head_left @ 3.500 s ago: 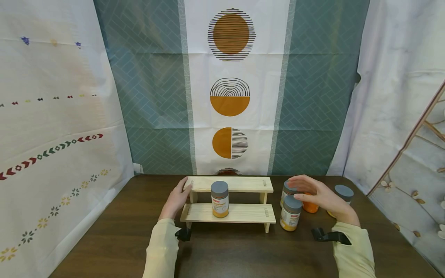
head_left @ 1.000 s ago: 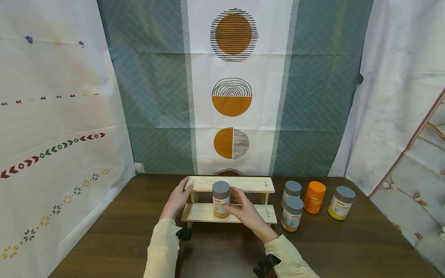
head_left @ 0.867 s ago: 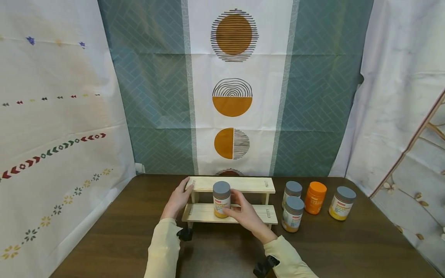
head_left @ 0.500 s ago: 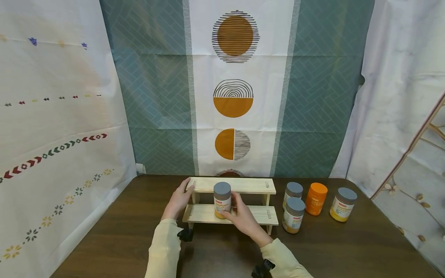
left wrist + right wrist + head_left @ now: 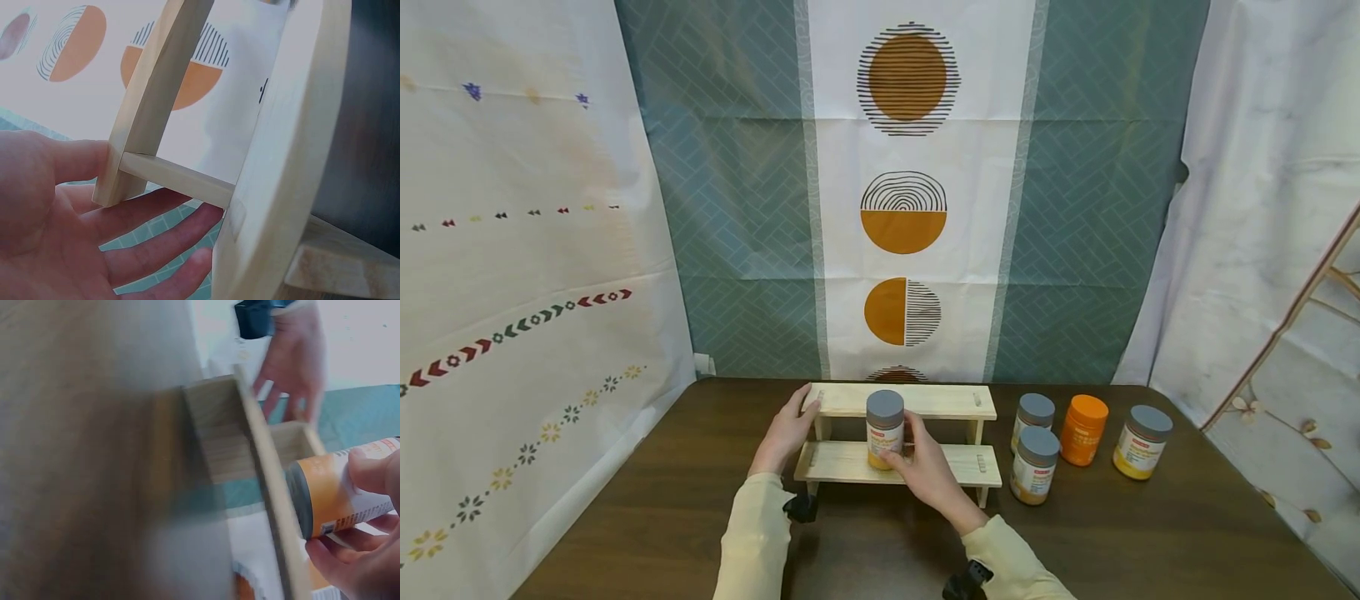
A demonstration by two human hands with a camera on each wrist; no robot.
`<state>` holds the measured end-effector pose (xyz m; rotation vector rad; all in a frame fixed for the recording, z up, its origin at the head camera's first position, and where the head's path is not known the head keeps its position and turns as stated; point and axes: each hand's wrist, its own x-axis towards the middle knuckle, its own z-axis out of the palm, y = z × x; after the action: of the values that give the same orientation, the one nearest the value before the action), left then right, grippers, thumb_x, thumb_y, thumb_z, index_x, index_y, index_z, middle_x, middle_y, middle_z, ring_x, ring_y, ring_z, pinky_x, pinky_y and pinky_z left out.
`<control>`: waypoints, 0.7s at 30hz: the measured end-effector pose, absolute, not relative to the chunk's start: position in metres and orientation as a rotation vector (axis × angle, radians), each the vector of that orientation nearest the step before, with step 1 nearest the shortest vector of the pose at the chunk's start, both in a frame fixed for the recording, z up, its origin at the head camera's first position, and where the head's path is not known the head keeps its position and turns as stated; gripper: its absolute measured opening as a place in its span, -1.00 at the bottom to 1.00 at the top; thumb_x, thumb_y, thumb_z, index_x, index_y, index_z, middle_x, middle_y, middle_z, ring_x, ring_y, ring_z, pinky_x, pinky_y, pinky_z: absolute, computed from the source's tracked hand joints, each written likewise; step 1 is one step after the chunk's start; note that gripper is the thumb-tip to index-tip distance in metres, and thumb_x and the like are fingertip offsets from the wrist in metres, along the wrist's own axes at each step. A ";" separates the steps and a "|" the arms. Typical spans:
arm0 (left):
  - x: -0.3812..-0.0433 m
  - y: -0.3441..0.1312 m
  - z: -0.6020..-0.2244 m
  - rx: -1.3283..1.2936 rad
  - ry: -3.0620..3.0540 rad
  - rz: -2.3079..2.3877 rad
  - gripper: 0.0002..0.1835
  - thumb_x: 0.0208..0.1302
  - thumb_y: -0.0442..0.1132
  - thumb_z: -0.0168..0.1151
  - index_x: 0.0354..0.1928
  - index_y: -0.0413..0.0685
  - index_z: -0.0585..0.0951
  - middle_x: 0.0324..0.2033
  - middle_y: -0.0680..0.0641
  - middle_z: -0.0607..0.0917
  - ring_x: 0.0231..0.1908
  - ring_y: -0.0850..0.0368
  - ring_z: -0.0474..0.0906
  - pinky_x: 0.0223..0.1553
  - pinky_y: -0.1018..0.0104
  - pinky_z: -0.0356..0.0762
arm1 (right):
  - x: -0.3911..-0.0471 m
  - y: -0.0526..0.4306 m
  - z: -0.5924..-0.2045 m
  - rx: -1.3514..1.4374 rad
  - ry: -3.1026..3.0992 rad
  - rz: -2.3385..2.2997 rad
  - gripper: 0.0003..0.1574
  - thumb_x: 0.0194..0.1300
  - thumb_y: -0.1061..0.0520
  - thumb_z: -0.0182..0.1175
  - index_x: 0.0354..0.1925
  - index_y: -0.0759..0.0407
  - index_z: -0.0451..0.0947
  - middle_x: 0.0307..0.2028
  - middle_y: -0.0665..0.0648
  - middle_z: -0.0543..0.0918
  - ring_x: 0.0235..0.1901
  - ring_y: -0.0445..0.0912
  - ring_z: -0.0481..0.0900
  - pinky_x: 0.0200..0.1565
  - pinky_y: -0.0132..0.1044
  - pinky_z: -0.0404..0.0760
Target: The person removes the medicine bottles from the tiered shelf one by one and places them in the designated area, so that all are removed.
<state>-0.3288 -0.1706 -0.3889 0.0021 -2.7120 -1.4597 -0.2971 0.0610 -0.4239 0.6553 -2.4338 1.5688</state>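
A two-tier wooden shelf rack stands on the dark table. My left hand holds the left end of its upper board, thumb on one side and fingers on the other in the left wrist view. My right hand grips a supplement jar with a grey lid, white label and yellow-orange band. The jar is upright at the lower board, left of its middle. In the right wrist view, thumb and fingers wrap round the jar; whether its base touches the board I cannot tell.
Right of the rack stand two grey-lidded jars, one behind and one in front. Beyond them are an orange jar and another grey-lidded jar. A patterned cloth hangs behind the table.
From above the jars at the right, my right hand has come to the jar on the rack and taken hold of it. The jar has shifted slightly right. My left hand stays on the rack.
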 end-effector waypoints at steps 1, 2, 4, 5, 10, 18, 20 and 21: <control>-0.329 -0.171 -0.389 0.001 -2.711 -1.460 -0.38 0.55 -0.08 -0.16 0.52 -0.09 0.02 0.47 -0.32 0.11 0.44 -0.35 0.07 0.37 -0.28 0.12 | -0.297 0.063 -0.422 0.651 -2.424 1.575 -0.24 0.32 0.14 0.24 0.36 0.24 0.15 0.16 0.32 0.51 0.13 0.17 0.54 0.09 0.04 0.58; -0.329 -0.171 -0.389 -0.001 -2.710 -1.459 -0.38 0.55 -0.08 -0.16 0.52 -0.09 0.02 0.47 -0.33 0.11 0.43 -0.35 0.08 0.37 -0.29 0.12 | -0.297 0.064 -0.419 0.641 -2.415 1.588 -0.25 0.33 0.15 0.23 0.36 0.24 0.15 0.15 0.32 0.52 0.11 0.16 0.56 0.08 0.02 0.59; -0.329 -0.171 -0.390 -0.001 -2.708 -1.463 -0.38 0.54 -0.08 -0.15 0.52 -0.08 0.02 0.47 -0.33 0.11 0.43 -0.35 0.08 0.37 -0.29 0.12 | -0.297 0.068 -0.413 0.619 -2.404 1.619 -0.25 0.32 0.15 0.24 0.37 0.22 0.16 0.14 0.33 0.54 0.08 0.15 0.59 0.06 0.01 0.60; -0.330 -0.171 -0.390 -0.003 -2.707 -1.464 -0.38 0.54 -0.07 -0.15 0.52 -0.08 0.02 0.47 -0.33 0.11 0.43 -0.35 0.08 0.37 -0.29 0.12 | -0.296 0.070 -0.410 0.604 -2.402 1.624 -0.25 0.32 0.14 0.24 0.36 0.21 0.17 0.13 0.33 0.55 0.06 0.15 0.60 0.06 0.01 0.61; -0.329 -0.171 -0.391 0.003 -2.708 -1.471 -0.38 0.54 -0.08 -0.15 0.52 -0.08 0.02 0.47 -0.33 0.12 0.41 -0.35 0.14 0.35 -0.28 0.15 | -0.296 0.078 -0.399 0.573 -2.411 1.608 -0.24 0.29 0.07 0.28 0.35 0.17 0.21 0.10 0.32 0.58 0.01 0.12 0.64 0.02 -0.05 0.64; -0.329 -0.171 -0.390 0.001 -2.707 -1.461 -0.39 0.54 -0.08 -0.15 0.52 -0.08 0.03 0.46 -0.33 0.14 0.38 -0.36 0.21 0.34 -0.27 0.18 | -0.296 0.086 -0.390 0.607 -2.388 1.587 -0.26 0.26 0.13 0.30 0.33 0.19 0.25 0.11 0.32 0.58 0.02 0.15 0.65 0.03 -0.01 0.63; -0.329 -0.171 -0.391 0.003 -2.708 -1.458 -0.39 0.54 -0.09 -0.15 0.52 -0.08 0.03 0.47 -0.33 0.13 0.39 -0.36 0.19 0.34 -0.28 0.17 | -0.296 0.089 -0.388 0.615 -2.404 1.576 -0.26 0.25 0.14 0.31 0.33 0.16 0.26 0.12 0.31 0.57 0.03 0.15 0.64 0.05 0.01 0.63; -0.330 -0.170 -0.391 0.003 -2.708 -1.458 -0.39 0.54 -0.09 -0.15 0.52 -0.08 0.03 0.47 -0.33 0.13 0.39 -0.36 0.18 0.35 -0.28 0.17 | -0.296 0.090 -0.387 0.614 -2.413 1.569 -0.25 0.25 0.14 0.32 0.33 0.14 0.26 0.13 0.30 0.57 0.03 0.15 0.64 0.06 0.01 0.62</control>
<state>-0.3295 -0.1704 -0.3906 0.0033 -2.7082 -1.4578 -0.2964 0.0903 -0.3874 0.6142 -2.4131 1.5686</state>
